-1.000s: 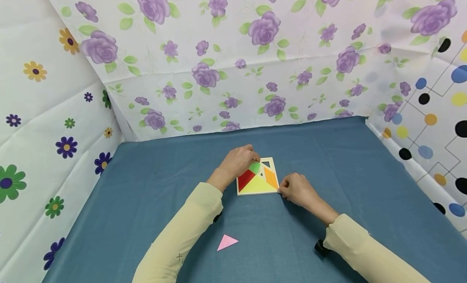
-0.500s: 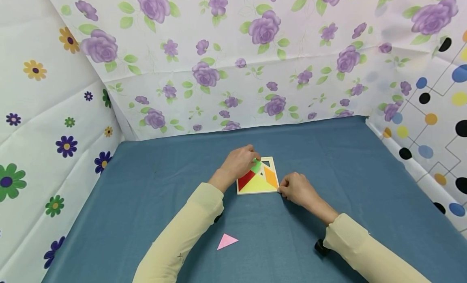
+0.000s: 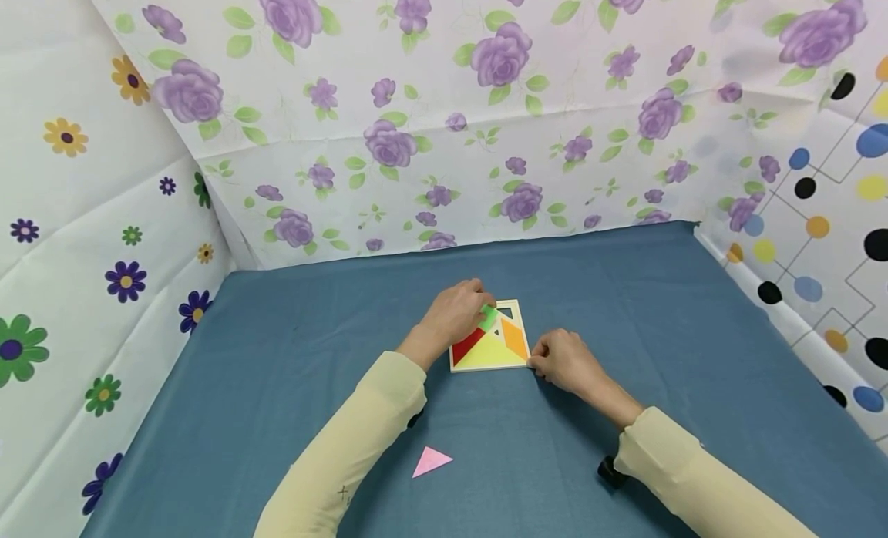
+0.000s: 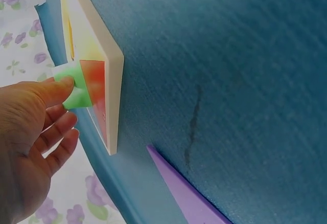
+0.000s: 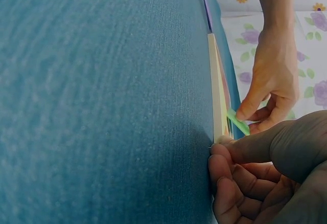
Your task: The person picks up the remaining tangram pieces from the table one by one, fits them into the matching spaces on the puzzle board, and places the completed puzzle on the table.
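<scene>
Left hand (image 3: 455,313) has edged its pinched green piece (image 4: 77,94) rightward, seemingly unseated; right hand (image 3: 567,361) grips the board (image 4: 114,96) by its near-right corner.

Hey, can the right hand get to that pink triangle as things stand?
Probably yes: only blue cloth shows between the right hand and the pink triangle, and the left sleeve lies beyond it. The hand would likely have to release the puzzle frame first.
</scene>
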`<action>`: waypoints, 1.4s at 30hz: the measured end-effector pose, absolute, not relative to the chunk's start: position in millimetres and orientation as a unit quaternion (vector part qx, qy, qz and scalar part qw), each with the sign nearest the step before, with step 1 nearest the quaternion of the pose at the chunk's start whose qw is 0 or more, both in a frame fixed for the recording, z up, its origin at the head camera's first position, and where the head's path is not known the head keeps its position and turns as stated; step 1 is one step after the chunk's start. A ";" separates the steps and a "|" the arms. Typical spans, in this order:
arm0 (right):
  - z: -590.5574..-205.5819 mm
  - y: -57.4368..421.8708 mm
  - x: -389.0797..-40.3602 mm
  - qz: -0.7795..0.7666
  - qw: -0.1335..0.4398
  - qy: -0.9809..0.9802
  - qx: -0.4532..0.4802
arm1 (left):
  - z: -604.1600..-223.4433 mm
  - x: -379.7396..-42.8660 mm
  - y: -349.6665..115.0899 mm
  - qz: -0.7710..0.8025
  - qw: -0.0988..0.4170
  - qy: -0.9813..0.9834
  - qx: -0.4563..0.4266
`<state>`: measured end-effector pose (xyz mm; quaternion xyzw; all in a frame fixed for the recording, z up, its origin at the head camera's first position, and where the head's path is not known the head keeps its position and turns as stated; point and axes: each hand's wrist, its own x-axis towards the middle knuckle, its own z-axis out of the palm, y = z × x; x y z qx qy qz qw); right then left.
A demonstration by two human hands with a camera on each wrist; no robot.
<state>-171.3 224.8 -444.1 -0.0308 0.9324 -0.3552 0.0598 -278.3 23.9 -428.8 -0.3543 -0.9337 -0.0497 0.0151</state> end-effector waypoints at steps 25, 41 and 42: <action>-445.9 226.4 -171.1 -0.359 0.054 0.931 -0.043 | -431.0 -278.4 28.0 -0.031 -0.006 -0.938 -0.346; -445.9 226.5 -171.1 -0.355 0.049 0.932 -0.048 | -430.2 -276.0 28.8 -0.018 -0.024 -0.940 -0.341; -445.7 226.5 -171.3 -0.356 0.050 0.932 -0.048 | -430.4 -276.1 28.9 -0.017 -0.023 -0.940 -0.341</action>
